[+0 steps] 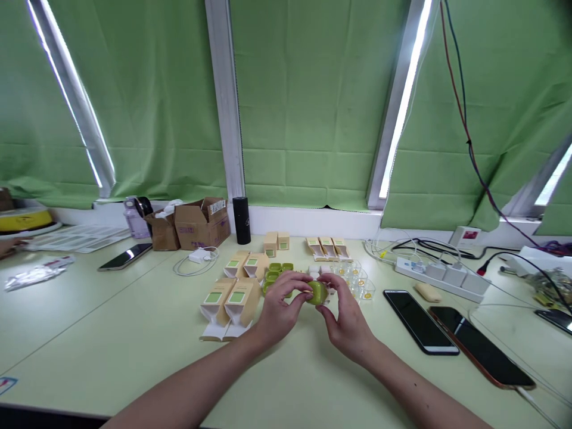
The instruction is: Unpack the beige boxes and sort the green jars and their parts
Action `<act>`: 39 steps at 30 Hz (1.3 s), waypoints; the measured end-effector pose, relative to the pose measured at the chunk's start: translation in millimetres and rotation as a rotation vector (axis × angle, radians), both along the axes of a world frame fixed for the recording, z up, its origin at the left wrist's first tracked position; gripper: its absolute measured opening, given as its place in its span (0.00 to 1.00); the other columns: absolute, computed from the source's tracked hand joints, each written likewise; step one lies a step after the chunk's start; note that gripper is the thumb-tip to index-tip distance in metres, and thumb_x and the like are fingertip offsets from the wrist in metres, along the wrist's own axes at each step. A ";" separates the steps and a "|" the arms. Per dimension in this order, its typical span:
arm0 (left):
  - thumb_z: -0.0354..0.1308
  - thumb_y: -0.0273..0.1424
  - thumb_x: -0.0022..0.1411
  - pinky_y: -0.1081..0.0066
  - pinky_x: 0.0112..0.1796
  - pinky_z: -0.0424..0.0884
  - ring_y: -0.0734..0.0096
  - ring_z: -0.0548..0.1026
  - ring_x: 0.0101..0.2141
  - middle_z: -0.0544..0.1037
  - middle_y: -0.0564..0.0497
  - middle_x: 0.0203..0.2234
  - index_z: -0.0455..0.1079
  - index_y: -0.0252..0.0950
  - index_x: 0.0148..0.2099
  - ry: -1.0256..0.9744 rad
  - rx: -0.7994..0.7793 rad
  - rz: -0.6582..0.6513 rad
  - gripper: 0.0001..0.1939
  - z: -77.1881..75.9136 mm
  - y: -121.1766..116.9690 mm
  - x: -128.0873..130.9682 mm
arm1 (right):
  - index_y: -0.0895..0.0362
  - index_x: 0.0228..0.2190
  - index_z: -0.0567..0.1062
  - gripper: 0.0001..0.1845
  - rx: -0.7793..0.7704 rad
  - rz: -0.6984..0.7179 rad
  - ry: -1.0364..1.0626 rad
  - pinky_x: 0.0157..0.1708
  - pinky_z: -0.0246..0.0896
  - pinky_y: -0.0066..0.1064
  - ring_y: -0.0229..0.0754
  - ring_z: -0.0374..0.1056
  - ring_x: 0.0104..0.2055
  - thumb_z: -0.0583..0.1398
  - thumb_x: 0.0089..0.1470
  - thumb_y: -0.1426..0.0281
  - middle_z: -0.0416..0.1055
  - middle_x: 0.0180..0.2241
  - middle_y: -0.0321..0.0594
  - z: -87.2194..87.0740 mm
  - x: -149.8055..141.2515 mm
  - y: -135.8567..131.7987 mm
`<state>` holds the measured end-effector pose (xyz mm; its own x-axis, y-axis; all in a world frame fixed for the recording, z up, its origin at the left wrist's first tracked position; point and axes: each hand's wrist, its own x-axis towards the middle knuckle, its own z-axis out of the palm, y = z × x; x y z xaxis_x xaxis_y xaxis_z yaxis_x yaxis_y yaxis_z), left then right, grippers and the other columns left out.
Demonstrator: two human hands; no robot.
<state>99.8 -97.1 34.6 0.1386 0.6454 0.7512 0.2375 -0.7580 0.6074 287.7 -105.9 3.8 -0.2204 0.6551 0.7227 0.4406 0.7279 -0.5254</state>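
Observation:
Both of my hands meet over the table's middle around a small green rounded case. My left hand pinches its left side between thumb and fingers. My right hand grips the right side, where a pale part shows; its detail is too small to make out. Just behind my left hand sit several green square cups, partly hidden. Clear small cups with yellow spots stand behind my right hand. To the left lie open kraft boxes with green labels, their white flaps towards me.
Farther back stand closed small boxes, open boxes, a black cylinder and a cardboard carton. Two phones and a power strip with cables lie right. Another person's hand shows far left.

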 end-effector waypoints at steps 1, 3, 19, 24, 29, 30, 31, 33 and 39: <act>0.61 0.31 0.66 0.55 0.50 0.74 0.57 0.79 0.46 0.83 0.44 0.41 0.77 0.40 0.35 0.007 0.008 0.007 0.06 -0.9 0.2 -0.1 | 0.50 0.61 0.58 0.29 -0.006 0.003 -0.005 0.57 0.68 0.54 0.56 0.66 0.59 0.58 0.60 0.73 0.66 0.57 0.51 -0.5 -0.4 -0.3; 0.60 0.29 0.67 0.57 0.49 0.73 0.58 0.79 0.45 0.83 0.45 0.40 0.75 0.40 0.35 0.029 0.025 0.022 0.06 -2.4 0.1 -0.4 | 0.49 0.61 0.58 0.30 -0.010 0.002 -0.023 0.57 0.68 0.54 0.56 0.67 0.58 0.58 0.60 0.72 0.67 0.57 0.51 -0.8 -1.1 -1.0; 0.52 0.30 0.71 0.59 0.49 0.72 0.61 0.78 0.48 0.80 0.44 0.45 0.64 0.39 0.38 0.072 -0.138 0.022 0.06 -7.9 6.2 -3.8 | 0.49 0.63 0.56 0.32 -0.079 0.004 -0.005 0.57 0.68 0.54 0.56 0.68 0.58 0.60 0.60 0.70 0.67 0.57 0.51 -1.0 -0.8 4.0; 0.58 0.42 0.70 0.63 0.44 0.76 0.61 0.79 0.46 0.80 0.42 0.46 0.66 0.37 0.39 -0.224 -0.301 -0.063 0.13 -4.2 15.4 -3.9 | 0.49 0.62 0.55 0.32 -0.124 -0.005 0.023 0.58 0.67 0.52 0.54 0.68 0.60 0.59 0.60 0.71 0.67 0.58 0.50 0.3 1.5 4.6; 0.69 0.50 0.57 0.67 0.34 0.77 0.66 0.80 0.34 0.81 0.45 0.38 0.67 0.36 0.38 -0.532 -0.515 -0.074 0.24 0.8 27.3 -4.6 | 0.49 0.62 0.55 0.32 -0.106 0.003 0.019 0.60 0.65 0.52 0.52 0.67 0.61 0.59 0.60 0.74 0.67 0.59 0.49 2.2 2.5 4.4; 0.70 0.50 0.56 0.67 0.33 0.77 0.66 0.80 0.33 0.81 0.46 0.36 0.68 0.36 0.38 -0.578 -0.558 -0.081 0.24 0.5 29.2 -4.9 | 0.49 0.62 0.55 0.32 -0.094 0.001 0.015 0.60 0.65 0.51 0.52 0.67 0.61 0.59 0.60 0.74 0.67 0.58 0.49 2.7 3.1 4.3; 0.71 0.48 0.55 0.67 0.33 0.77 0.67 0.80 0.32 0.81 0.47 0.35 0.68 0.35 0.37 -0.620 -0.594 -0.088 0.24 -0.3 30.7 -5.2 | 0.49 0.61 0.55 0.32 -0.080 -0.004 0.010 0.60 0.65 0.51 0.52 0.67 0.61 0.58 0.60 0.74 0.67 0.58 0.48 3.4 3.8 4.0; 0.72 0.44 0.56 0.68 0.34 0.78 0.68 0.80 0.32 0.81 0.48 0.34 0.69 0.35 0.37 -0.691 -0.646 -0.095 0.21 -2.4 32.7 -6.0 | 0.49 0.60 0.58 0.29 -0.043 -0.022 0.000 0.59 0.66 0.50 0.52 0.67 0.60 0.58 0.60 0.75 0.68 0.58 0.48 5.3 5.5 3.4; 0.69 0.34 0.61 0.68 0.36 0.79 0.70 0.79 0.33 0.80 0.48 0.34 0.70 0.34 0.37 -0.763 -0.710 -0.089 0.12 -4.1 32.9 -6.9 | 0.50 0.47 0.69 0.14 0.164 -0.083 -0.097 0.55 0.66 0.51 0.54 0.67 0.57 0.59 0.59 0.75 0.73 0.53 0.47 23.4 17.7 5.1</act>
<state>92.9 -64.2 30.5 -0.1444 0.9832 0.1118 -0.4350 -0.1646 0.8853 305.4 -100.7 27.3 -0.2447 0.5495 0.7988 0.5452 0.7593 -0.3553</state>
